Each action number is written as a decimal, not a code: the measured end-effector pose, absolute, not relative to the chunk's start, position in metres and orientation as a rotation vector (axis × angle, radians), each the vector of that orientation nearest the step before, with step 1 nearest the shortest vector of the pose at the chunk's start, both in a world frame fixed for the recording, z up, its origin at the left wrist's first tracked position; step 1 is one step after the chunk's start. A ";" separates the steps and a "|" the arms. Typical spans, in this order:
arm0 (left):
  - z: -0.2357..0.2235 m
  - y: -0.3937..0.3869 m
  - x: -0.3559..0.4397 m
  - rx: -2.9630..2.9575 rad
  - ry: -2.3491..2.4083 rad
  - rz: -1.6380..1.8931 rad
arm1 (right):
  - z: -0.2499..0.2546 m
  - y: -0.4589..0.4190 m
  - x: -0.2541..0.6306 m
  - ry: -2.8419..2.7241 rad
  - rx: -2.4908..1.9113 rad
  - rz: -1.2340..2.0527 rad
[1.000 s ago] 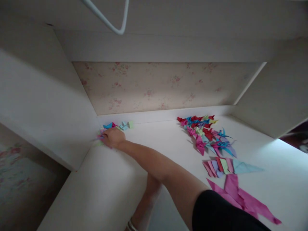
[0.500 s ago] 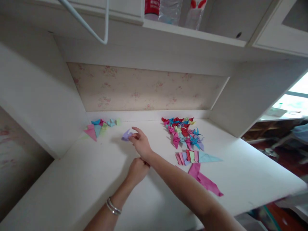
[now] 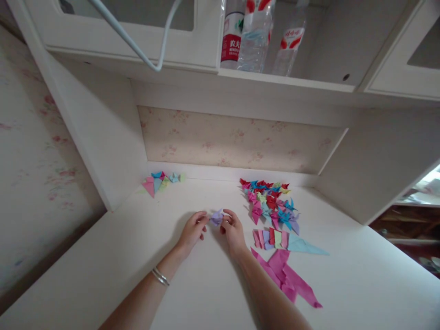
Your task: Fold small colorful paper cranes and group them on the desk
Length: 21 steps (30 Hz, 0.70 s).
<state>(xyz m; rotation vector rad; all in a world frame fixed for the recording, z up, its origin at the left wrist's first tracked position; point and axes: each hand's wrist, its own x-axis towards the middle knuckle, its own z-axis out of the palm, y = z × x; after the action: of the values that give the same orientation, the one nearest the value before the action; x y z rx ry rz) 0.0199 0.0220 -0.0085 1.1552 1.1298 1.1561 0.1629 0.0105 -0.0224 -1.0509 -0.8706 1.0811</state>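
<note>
Half a second back the purple paper (image 3: 216, 217) was farther off to the left, in the right hand alone, with the left hand against the right wrist. Now the paper is nearer and toward the middle of the white desk (image 3: 202, 293), between the two hands, which are well apart at the wrists. Left hand (image 3: 192, 233): thumb and forefinger together, pinching the left tip of the paper. Right hand (image 3: 233, 233): thumb and forefinger clamped on its right edge, forefinger arched. More of the upper shelf (image 3: 309, 81) is in view.

Counts. Purple paper between the hands: one. Silver bangles (image 3: 160, 277) on the left wrist: two bands. Far left, small cluster of folded papers (image 3: 149, 184) in pink, blue, magenta, pale blue and green; overlapping, no sure number. Far right, heap of paper cranes (image 3: 273, 201), too crowded to count. Nearer than the heap, row of folded strips (image 3: 271, 238): six (three pink, one purple, one red, one green), with one pale-blue pointed paper (image 3: 305, 245) at its right end. Nearest on the right, magenta paper (image 3: 302, 286), layers unclear. Bottles (image 3: 253, 52) on the shelf: three made out.
</note>
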 end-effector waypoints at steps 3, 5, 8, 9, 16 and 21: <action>-0.005 0.020 0.019 1.153 1.102 1.123 | -0.024 0.010 0.162 -0.918 -1.047 1.103; -0.003 0.019 0.018 1.186 1.080 1.081 | -0.026 0.010 0.161 -0.924 -1.045 1.106; -0.003 0.021 0.018 1.229 1.078 1.025 | -0.025 0.009 0.160 -0.896 -1.038 1.108; -0.003 0.021 0.018 1.234 1.084 1.018 | -0.025 0.009 0.160 -0.883 -1.039 1.106; 0.003 0.018 0.019 1.246 1.050 0.977 | -0.020 0.008 0.160 -0.847 -1.085 1.016; -0.004 0.018 0.019 1.300 1.061 0.989 | -0.019 0.005 0.159 -0.883 -1.049 1.035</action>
<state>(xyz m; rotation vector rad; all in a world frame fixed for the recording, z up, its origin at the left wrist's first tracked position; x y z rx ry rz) 0.0189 0.0178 -0.0039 1.3000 1.0614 0.9891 0.1585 0.0053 -0.0195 -1.0489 -0.8826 1.0347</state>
